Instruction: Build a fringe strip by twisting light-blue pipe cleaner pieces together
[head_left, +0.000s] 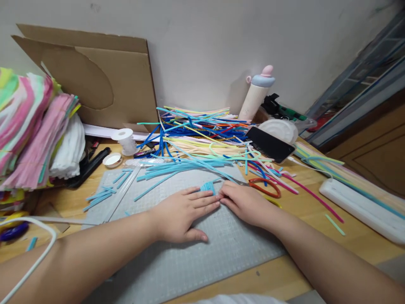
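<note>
My left hand (pixel 185 213) lies flat on the grey cutting mat (pixel 221 261), fingers stretched to the right over the lower part of a small light-blue piece (pixel 208 187) of pipe cleaner laid side by side or wound. Its underside is hidden. Against the piece's right edge, my right hand (pixel 245 202) is closed in a pinch; what sits between its fingertips is too small to make out. Just beyond the right hand lie orange-handled scissors (pixel 272 188). Long light-blue pipe cleaners (pixel 177 167) spread behind both hands, and short cut lengths (pixel 100 196) rest to the left.
A heap of coloured pipe cleaners (pixel 196 131) lines the wall, with a phone (pixel 270 144) and a bottle (pixel 255 99) at its right. Cardboard (pixel 126 84) leans behind. Bundled pipe cleaners (pixel 41 135) stand left, near a white spool (pixel 126 141). A power strip (pixel 360 211) lies right.
</note>
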`<state>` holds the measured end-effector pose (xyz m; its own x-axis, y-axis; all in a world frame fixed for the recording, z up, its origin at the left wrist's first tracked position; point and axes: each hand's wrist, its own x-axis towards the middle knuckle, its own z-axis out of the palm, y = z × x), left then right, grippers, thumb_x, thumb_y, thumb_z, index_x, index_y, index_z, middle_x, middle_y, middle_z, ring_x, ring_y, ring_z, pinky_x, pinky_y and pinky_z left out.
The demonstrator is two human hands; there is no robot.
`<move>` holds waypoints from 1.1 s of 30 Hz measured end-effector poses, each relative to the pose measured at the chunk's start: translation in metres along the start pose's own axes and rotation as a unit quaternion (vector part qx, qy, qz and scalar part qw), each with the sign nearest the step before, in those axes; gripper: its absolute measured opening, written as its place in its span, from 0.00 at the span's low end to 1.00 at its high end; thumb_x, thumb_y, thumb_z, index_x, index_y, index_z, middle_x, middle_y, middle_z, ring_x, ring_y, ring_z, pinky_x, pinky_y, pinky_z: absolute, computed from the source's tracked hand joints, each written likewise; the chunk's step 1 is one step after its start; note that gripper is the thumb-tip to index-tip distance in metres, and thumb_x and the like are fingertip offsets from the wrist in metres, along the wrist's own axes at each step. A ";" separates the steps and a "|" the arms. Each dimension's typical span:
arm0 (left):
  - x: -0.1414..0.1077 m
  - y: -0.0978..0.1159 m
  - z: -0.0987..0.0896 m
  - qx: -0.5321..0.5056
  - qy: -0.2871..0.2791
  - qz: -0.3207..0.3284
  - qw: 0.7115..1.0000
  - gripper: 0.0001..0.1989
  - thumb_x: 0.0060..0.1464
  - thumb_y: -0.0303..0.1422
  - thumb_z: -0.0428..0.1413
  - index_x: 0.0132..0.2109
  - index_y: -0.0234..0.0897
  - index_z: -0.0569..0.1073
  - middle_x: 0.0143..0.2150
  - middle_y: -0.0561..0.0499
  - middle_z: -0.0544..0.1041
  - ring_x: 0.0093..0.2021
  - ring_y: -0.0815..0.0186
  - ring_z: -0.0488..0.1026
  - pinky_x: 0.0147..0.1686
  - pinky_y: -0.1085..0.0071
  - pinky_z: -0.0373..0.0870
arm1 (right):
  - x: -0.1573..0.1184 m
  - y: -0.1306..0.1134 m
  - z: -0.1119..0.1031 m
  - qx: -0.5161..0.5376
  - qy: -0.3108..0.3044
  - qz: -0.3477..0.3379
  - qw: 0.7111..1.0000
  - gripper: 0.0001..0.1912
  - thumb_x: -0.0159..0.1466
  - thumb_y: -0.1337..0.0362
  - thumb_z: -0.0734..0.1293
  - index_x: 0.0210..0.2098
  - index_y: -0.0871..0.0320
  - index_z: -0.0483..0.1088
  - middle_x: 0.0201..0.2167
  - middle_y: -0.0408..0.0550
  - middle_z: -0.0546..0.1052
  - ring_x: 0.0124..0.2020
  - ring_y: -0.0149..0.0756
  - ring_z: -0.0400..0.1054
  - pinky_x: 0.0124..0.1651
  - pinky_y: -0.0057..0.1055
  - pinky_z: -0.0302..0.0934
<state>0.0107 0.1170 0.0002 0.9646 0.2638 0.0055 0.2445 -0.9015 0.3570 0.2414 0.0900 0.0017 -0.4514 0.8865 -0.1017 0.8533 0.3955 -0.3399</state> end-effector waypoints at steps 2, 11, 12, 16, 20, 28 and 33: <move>0.000 0.000 0.001 0.002 0.002 -0.003 1.000 0.38 0.56 0.52 0.45 0.67 0.39 0.47 0.68 0.45 0.51 0.67 0.57 0.49 0.64 0.57 0.44 | -0.001 -0.002 0.002 -0.014 0.003 0.013 1.000 0.07 0.66 0.64 0.58 0.34 0.57 0.65 0.37 0.47 0.71 0.35 0.33 0.66 0.37 0.28 0.55; 0.001 0.001 0.000 0.006 0.004 -0.001 1.000 0.36 0.57 0.50 0.46 0.67 0.38 0.49 0.67 0.45 0.54 0.66 0.57 0.51 0.64 0.57 0.47 | 0.000 0.000 0.006 -0.014 0.021 0.043 0.999 0.07 0.66 0.67 0.56 0.33 0.58 0.64 0.36 0.47 0.70 0.34 0.32 0.65 0.36 0.27 0.54; 0.001 0.001 0.000 0.005 0.005 0.000 1.000 0.36 0.57 0.50 0.46 0.67 0.38 0.49 0.67 0.45 0.54 0.66 0.57 0.51 0.64 0.57 0.47 | 0.000 0.003 0.006 -0.004 0.025 0.044 0.999 0.07 0.66 0.68 0.57 0.32 0.58 0.64 0.36 0.47 0.70 0.35 0.33 0.65 0.37 0.27 0.54; 0.000 0.001 0.000 0.006 0.004 0.002 1.000 0.36 0.57 0.50 0.46 0.67 0.38 0.50 0.67 0.45 0.54 0.67 0.57 0.50 0.64 0.57 0.47 | 0.001 0.011 0.006 0.022 0.026 0.031 0.999 0.07 0.65 0.69 0.57 0.31 0.58 0.63 0.35 0.48 0.69 0.36 0.33 0.65 0.40 0.28 0.56; 0.000 0.002 0.000 0.011 -0.001 -0.002 1.000 0.36 0.57 0.50 0.45 0.67 0.38 0.50 0.67 0.45 0.54 0.67 0.58 0.49 0.64 0.58 0.46 | 0.000 0.012 0.006 0.030 0.031 0.027 0.999 0.07 0.65 0.70 0.57 0.31 0.58 0.63 0.34 0.48 0.69 0.36 0.33 0.64 0.40 0.28 0.56; 0.001 0.002 -0.001 0.017 -0.015 -0.006 1.000 0.36 0.57 0.51 0.44 0.67 0.38 0.49 0.68 0.46 0.52 0.67 0.58 0.48 0.65 0.58 0.45 | 0.001 0.016 -0.001 0.086 0.035 0.013 0.996 0.07 0.64 0.70 0.58 0.30 0.58 0.64 0.33 0.47 0.70 0.36 0.34 0.64 0.40 0.29 0.57; 0.000 0.003 -0.001 0.013 -0.010 -0.005 1.000 0.35 0.57 0.48 0.46 0.67 0.38 0.49 0.67 0.45 0.52 0.67 0.58 0.49 0.64 0.57 0.45 | 0.000 0.016 -0.005 0.146 0.041 0.009 0.988 0.03 0.63 0.68 0.60 0.35 0.58 0.66 0.35 0.46 0.71 0.37 0.34 0.65 0.42 0.30 0.58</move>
<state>0.0118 0.1147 0.0019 0.9637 0.2665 -0.0162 0.2565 -0.9072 0.3333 0.2560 0.0972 0.0007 -0.4040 0.9139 -0.0386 0.7441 0.3038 -0.5950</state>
